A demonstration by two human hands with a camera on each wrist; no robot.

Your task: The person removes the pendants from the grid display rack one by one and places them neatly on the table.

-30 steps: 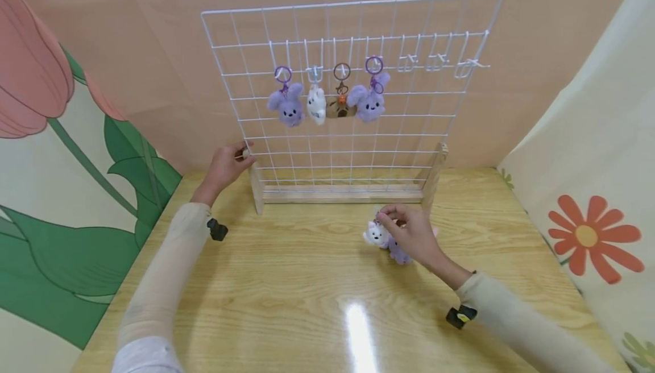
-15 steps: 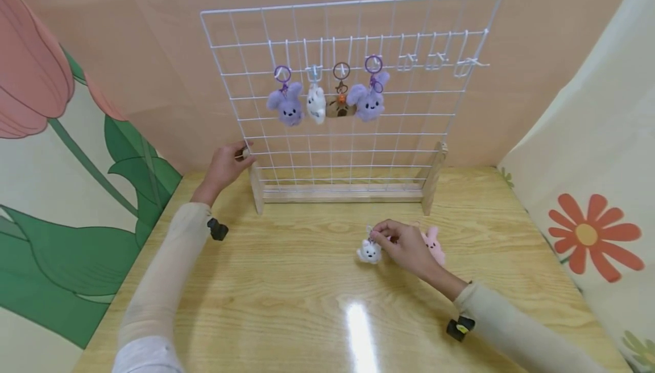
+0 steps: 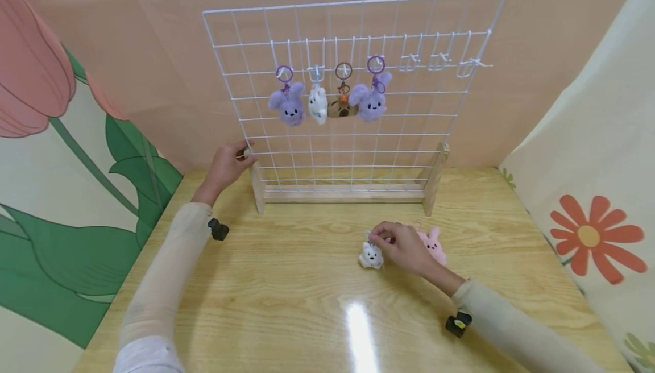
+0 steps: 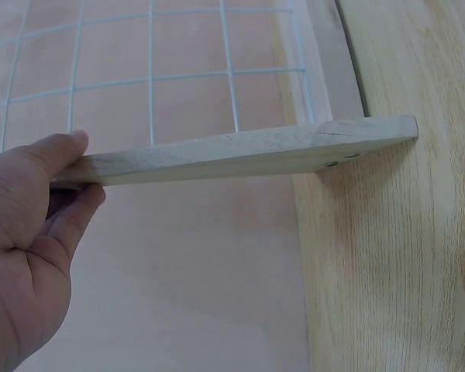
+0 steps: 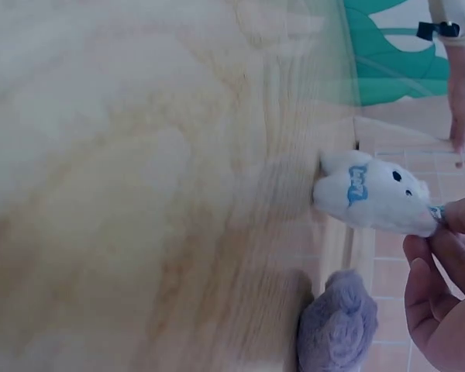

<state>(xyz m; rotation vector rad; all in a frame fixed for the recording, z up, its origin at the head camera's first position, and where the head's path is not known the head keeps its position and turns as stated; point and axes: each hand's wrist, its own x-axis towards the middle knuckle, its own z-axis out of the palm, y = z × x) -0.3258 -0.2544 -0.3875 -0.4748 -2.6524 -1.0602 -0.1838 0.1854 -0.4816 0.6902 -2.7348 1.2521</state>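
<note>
Clock refs per view, 12 = top edge.

Right hand (image 3: 406,248): fingertips pinched together, thumb against fingers, on the clip at the top of a white plush (image 3: 371,255). Plush is at about 8 from the hand, head up, face toward the head camera. Right wrist view shows blue lettering on its belly; base is at or just above the table (image 3: 286,293), can't tell if it touches.

Left hand (image 3: 225,165): thumb one side, fingers the other, gripping the upper end of the wooden upright (image 4: 217,155), gap only as wide as the wood. It's at roughly 8 from the middle of the wire grid (image 3: 353,143).

Near the right hand: pink plush (image 3: 435,246) at 3 in head view, partly hidden by the hand. Purple plush (image 5: 337,325) shows in right wrist view, between 6 and 7 from the white one, apart from it.

Four charms hang on the grid, from the 9 side to the 3 side: purple bunny (image 3: 290,108), white charm (image 3: 318,106), brown charm (image 3: 340,107), second purple bunny (image 3: 370,106). Three more white hooks (image 3: 439,61) at 2 from the last one.

Surround: peach backdrop (image 3: 153,32) at 12, tulip print (image 3: 33,60) between 9 and 10, red flower print (image 3: 588,236) between 3 and 4.
</note>
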